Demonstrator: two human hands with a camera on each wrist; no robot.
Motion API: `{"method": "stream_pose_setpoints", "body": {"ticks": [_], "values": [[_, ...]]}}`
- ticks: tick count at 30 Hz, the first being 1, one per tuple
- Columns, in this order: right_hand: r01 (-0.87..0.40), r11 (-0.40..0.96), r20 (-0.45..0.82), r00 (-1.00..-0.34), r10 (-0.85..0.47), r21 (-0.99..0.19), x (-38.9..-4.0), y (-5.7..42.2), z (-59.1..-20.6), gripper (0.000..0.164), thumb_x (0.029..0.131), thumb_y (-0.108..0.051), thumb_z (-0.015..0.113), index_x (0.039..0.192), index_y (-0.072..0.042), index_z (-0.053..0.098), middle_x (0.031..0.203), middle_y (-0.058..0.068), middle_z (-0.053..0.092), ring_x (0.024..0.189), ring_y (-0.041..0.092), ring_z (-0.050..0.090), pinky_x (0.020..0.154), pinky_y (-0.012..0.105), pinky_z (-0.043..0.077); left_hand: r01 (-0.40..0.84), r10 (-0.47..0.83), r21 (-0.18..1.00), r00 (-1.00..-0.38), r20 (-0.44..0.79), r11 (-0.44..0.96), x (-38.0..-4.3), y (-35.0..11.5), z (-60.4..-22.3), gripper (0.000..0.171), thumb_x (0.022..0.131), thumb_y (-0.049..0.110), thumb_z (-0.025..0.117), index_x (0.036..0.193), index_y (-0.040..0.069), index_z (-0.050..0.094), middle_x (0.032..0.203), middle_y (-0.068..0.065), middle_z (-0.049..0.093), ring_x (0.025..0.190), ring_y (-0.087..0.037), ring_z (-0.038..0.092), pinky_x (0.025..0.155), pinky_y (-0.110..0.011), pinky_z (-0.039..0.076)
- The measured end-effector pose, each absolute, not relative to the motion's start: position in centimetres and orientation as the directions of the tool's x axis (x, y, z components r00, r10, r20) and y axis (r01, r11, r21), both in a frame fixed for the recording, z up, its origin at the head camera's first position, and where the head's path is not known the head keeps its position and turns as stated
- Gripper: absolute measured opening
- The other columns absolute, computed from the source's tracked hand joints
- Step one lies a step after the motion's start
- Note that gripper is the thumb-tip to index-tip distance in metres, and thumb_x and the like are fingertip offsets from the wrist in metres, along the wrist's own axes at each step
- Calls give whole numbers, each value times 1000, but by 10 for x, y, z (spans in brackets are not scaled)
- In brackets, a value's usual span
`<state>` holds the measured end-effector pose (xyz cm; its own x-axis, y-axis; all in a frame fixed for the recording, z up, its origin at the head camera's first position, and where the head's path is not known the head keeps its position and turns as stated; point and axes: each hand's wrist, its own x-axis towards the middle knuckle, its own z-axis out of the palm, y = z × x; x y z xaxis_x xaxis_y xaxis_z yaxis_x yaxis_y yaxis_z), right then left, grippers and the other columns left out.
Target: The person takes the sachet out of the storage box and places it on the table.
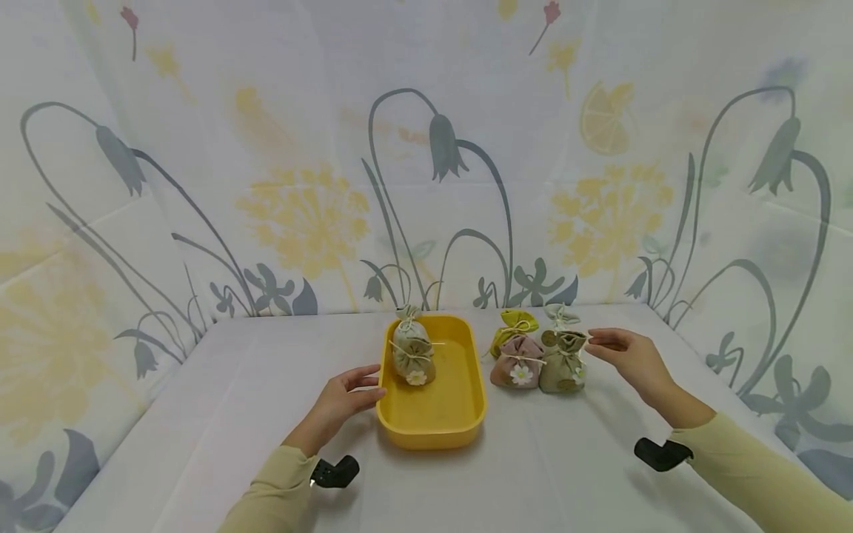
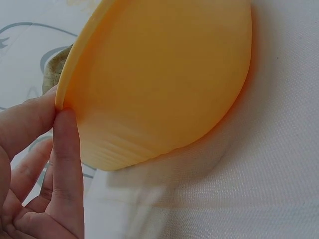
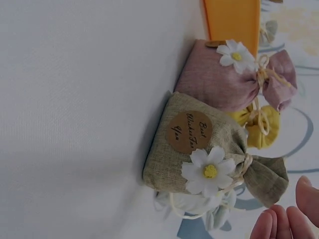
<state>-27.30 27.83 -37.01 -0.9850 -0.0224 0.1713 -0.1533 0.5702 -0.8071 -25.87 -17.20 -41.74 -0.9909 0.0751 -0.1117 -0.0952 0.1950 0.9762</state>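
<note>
A yellow plastic tray [image 1: 433,438] sits on the table. My left hand [image 1: 346,400] pinches its left rim between thumb and finger, as the left wrist view shows [image 2: 50,164]. Inside, at the upper left, a pale drawstring pouch [image 1: 402,331] leans behind a grey-green pouch [image 1: 413,355] with a cream flower. My right hand [image 1: 629,359] is just right of an olive linen pouch [image 1: 563,370], its thumb and fingers apart near the tied neck. That pouch bears a white flower and a round label [image 3: 189,131]. Nothing lies between the right fingers.
Left of the olive pouch stands a pink pouch [image 1: 520,363] with a white flower. Behind them are a yellow pouch [image 1: 516,326] and a pale pouch [image 1: 561,314]. The white table [image 1: 520,474] meets a flower-printed curtain [image 1: 426,222] at the back.
</note>
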Motion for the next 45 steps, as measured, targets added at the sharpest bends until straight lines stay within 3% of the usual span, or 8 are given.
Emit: {"method": "stream_pose_setpoints", "body": {"ticks": [8,18,31,39,45], "values": [[-148,528,147,-988,-44,-836,-260,269,-362,51,89,-30,64,126,4,53,111,12,63,88,-7,55,83,25,48,-96,79,974,-990,-114,204,-257,-171,-417,50,83,10,71,130,4,53,114,-14,57,96,-22,60,82,-35,53],[-179,439,159,-984,-82,-880,-254,241,-360,46,90,-22,64,124,6,54,115,22,59,89,-4,57,80,17,48,-100,72,975,-991,-117,199,-254,-170,-418,50,82,11,72,129,4,54,114,-14,57,96,-22,60,82,-35,53],[-194,353,163,-980,-115,-915,-262,208,-363,45,87,-21,67,121,7,56,112,19,62,91,1,58,84,28,51,-98,68,974,-991,-113,203,-256,-170,-419,51,82,12,72,129,5,55,113,-12,58,95,-21,60,82,-35,53],[-195,342,155,-978,-142,-919,-271,182,-352,46,85,-22,69,119,7,57,111,15,64,97,14,59,81,19,49,-97,68,975,-991,-113,198,-257,-171,-416,50,83,11,71,129,5,54,114,-13,57,97,-22,59,83,-35,52],[-186,304,139,-976,-170,-934,-278,162,-352,40,85,-17,69,117,4,60,109,14,64,96,20,59,81,28,52,-111,55,970,-991,-126,214,-259,-172,-418,51,81,14,73,128,7,56,113,-11,58,97,-21,60,83,-34,53]]}}
